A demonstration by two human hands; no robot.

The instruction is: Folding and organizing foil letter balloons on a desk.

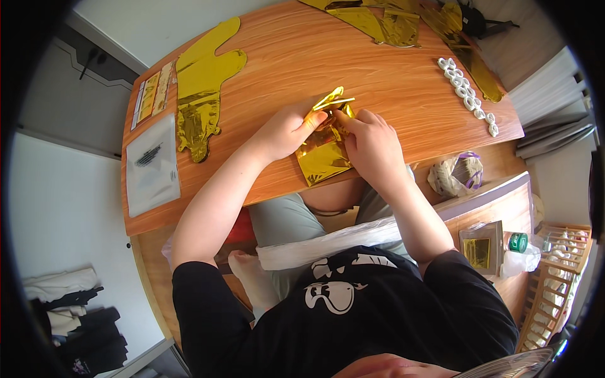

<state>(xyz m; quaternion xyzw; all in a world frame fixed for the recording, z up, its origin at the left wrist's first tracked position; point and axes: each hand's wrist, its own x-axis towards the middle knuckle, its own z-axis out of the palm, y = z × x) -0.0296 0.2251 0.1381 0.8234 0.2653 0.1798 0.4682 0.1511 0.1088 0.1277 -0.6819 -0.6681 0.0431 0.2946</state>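
Both of my hands are over the near middle of the wooden table, closed on a folded piece of shiny gold foil [324, 165], which looks like a flat foil balloon. My left hand [291, 131] pinches its upper left part, thumb pointing right. At the upper right edge, my right hand [375, 142] presses with bent fingers. The foil's upper end stands up crumpled between the hands, while its lower part hangs flat toward the table's near edge. To the left lies a larger flat gold foil balloon [205, 82], rounded at its top and creased lower down.
More gold foil [378, 25] lies along the far edge. Small white coils [463, 91] line the right side. At left are a clear plastic sleeve [153, 167] and a printed card [151, 94]. A plastic bag [446, 176], foil packet [480, 252] and wooden rack [558, 277] stand lower right.
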